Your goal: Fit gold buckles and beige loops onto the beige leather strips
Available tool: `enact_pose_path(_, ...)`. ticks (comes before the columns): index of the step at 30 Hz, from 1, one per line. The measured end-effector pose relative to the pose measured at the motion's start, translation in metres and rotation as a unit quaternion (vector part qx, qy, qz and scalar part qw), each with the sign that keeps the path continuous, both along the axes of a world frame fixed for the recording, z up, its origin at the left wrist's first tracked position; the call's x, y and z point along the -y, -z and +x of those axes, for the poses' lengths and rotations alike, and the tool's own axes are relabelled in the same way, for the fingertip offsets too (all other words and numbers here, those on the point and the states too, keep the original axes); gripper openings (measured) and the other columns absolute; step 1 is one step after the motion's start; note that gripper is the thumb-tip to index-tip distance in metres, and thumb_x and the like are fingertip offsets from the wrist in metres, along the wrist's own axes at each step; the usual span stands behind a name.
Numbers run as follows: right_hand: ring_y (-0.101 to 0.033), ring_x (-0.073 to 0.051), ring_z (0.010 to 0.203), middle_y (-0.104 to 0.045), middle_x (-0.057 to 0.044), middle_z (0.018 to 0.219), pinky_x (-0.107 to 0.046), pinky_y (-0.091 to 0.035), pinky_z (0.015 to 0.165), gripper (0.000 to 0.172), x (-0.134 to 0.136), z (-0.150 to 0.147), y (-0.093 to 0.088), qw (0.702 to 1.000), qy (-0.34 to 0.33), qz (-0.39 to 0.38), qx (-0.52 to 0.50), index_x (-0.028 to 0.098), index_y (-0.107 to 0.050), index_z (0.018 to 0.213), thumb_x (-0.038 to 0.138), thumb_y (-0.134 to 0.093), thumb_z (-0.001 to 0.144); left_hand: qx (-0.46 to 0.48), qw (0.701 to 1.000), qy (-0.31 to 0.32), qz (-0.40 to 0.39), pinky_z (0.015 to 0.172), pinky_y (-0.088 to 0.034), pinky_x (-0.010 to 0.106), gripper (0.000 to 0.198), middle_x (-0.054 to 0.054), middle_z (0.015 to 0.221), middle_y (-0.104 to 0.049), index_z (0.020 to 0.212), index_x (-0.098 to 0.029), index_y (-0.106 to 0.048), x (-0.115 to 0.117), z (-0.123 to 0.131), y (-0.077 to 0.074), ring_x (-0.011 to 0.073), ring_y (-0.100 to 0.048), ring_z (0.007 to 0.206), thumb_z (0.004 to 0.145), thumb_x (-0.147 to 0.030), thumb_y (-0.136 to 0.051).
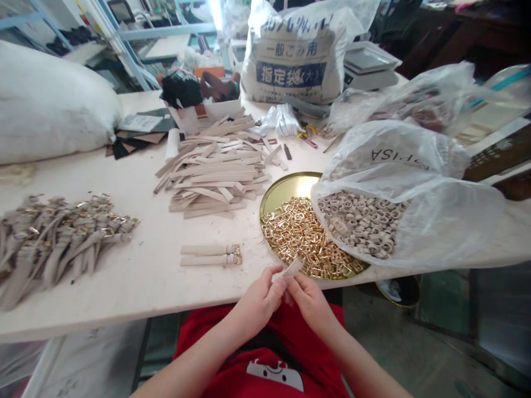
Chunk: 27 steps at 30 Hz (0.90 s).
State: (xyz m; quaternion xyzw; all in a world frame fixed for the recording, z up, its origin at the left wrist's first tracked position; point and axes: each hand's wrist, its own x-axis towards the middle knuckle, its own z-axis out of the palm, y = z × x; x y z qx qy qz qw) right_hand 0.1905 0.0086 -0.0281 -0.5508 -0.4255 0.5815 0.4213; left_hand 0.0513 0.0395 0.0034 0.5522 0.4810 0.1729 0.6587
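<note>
At table (153, 276) edge, left hand (265, 293) and right hand (309, 298) both pinching pale strip (294, 267); exact grip unclear.

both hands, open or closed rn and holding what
Left hand: closed, fingertips pinching a pale strip beside the other hand's.
Right hand: closed, pinching the same strip; anything else inside the grip can't be told.

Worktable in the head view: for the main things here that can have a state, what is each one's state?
Beige strip: held, one end free
Left hand: closed on the strip
Right hand: closed on the strip
Loose strips: piled, crisscrossed
Two straps: side by side, gold-tipped
Strap heap: jumbled
Tray: uncovered, holding gold pieces
Plastic bag: open, loops showing
White sack: bulging
</note>
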Motion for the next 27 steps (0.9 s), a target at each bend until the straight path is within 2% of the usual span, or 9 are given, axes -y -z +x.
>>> enact_pose_path(3,-0.052,-0.015,0.064,-0.056,-0.001,0.067,-0.026,-0.039,0.060,0.029,-0.019,0.021,-0.006,0.970,0.000,0.083,0.231,0.018,-0.056,0.075,0.039,-0.039,0.087,-0.034,0.999,0.011,0.013,0.047,-0.027,0.021,0.037,-0.007,0.049,-0.036,0.085,-0.016,-0.050,-0.005,-0.013,0.005,0.0086,-0.033,0.045,0.085,-0.048,-0.033)
enact_pose_path(5,-0.055,-0.018,0.077,-0.060,-0.005,0.081,-0.028,-0.038,0.069,0.018,-0.039,0.033,-0.010,0.897,0.003,0.121,0.426,0.018,-0.058,0.082,0.029,-0.044,0.085,-0.038,0.999,-0.001,0.017,0.046,-0.026,0.021,0.036,-0.008,0.047,-0.034,0.080,-0.017,-0.048,-0.007,-0.022,0.007,0.0084,-0.032,0.044,0.086,-0.048,-0.031)
enact_pose_path(8,-0.056,-0.020,0.076,-0.060,-0.009,0.083,-0.029,-0.036,0.065,0.017,-0.066,0.038,-0.008,0.758,-0.068,0.120,0.638,0.016,-0.060,0.081,0.019,-0.043,0.084,-0.033,0.999,-0.004,0.021,0.045,-0.026,0.021,0.035,-0.009,0.045,-0.033,0.079,-0.017,-0.048,-0.009,-0.033,0.008,0.0088,-0.032,0.043,0.086,-0.047,-0.031)
enact_pose_path(11,-0.056,-0.019,0.069,-0.060,-0.009,0.078,-0.029,-0.034,0.060,0.019,-0.080,0.034,-0.004,0.691,-0.120,0.111,0.705,0.015,-0.059,0.077,0.015,-0.041,0.083,-0.037,0.999,0.008,0.035,0.045,-0.027,0.021,0.033,-0.008,0.044,-0.034,0.077,-0.017,-0.048,-0.012,-0.043,0.006,0.0094,-0.034,0.043,0.085,-0.045,-0.032)
enact_pose_path(14,-0.055,-0.019,0.072,-0.060,-0.008,0.077,-0.029,-0.036,0.063,0.017,-0.082,0.037,-0.007,0.725,-0.105,0.118,0.670,0.016,-0.058,0.073,0.017,-0.043,0.082,-0.037,0.998,0.011,0.048,0.045,-0.027,0.022,0.033,-0.007,0.045,-0.037,0.075,-0.017,-0.049,-0.017,-0.051,0.005,0.0100,-0.036,0.044,0.085,-0.044,-0.033)
enact_pose_path(19,-0.053,-0.016,0.070,-0.058,-0.003,0.074,-0.029,-0.040,0.065,0.020,-0.067,0.029,-0.027,0.936,-0.012,0.061,0.346,0.018,-0.056,0.075,0.035,-0.048,0.080,-0.009,0.997,-0.008,0.074,0.045,-0.027,0.021,0.030,-0.007,0.047,-0.038,0.074,-0.018,-0.046,-0.031,-0.058,-0.001,0.0083,-0.034,0.043,0.084,-0.044,-0.035)
enact_pose_path(21,-0.053,-0.014,0.066,-0.060,-0.002,0.075,-0.029,-0.042,0.064,0.024,-0.056,0.012,-0.035,0.989,-0.010,-0.010,0.148,0.018,-0.055,0.077,0.042,-0.050,0.079,0.007,0.996,-0.018,0.083,0.045,-0.027,0.020,0.028,-0.008,0.048,-0.037,0.073,-0.018,-0.044,-0.037,-0.059,-0.004,0.0074,-0.032,0.043,0.084,-0.044,-0.037)
enact_pose_path(24,-0.053,-0.011,0.062,-0.062,-0.003,0.080,-0.027,-0.043,0.061,0.026,-0.041,-0.023,-0.044,0.996,-0.033,-0.067,-0.058,0.017,-0.055,0.081,0.044,-0.055,0.077,0.018,0.995,-0.018,0.093,0.044,-0.027,0.019,0.026,-0.009,0.048,-0.036,0.078,-0.018,-0.046,-0.041,-0.063,-0.011,0.0071,-0.032,0.043,0.081,-0.043,-0.043)
enact_pose_path(27,-0.052,-0.009,0.057,-0.061,-0.002,0.073,-0.025,-0.043,0.057,0.027,-0.032,-0.055,-0.049,0.992,-0.055,-0.073,-0.090,0.016,-0.055,0.079,0.044,-0.056,0.077,0.022,0.995,-0.005,0.101,0.045,-0.027,0.019,0.025,-0.008,0.050,-0.039,0.076,-0.017,-0.048,-0.040,-0.073,-0.016,0.0067,-0.033,0.044,0.079,-0.042,-0.047)
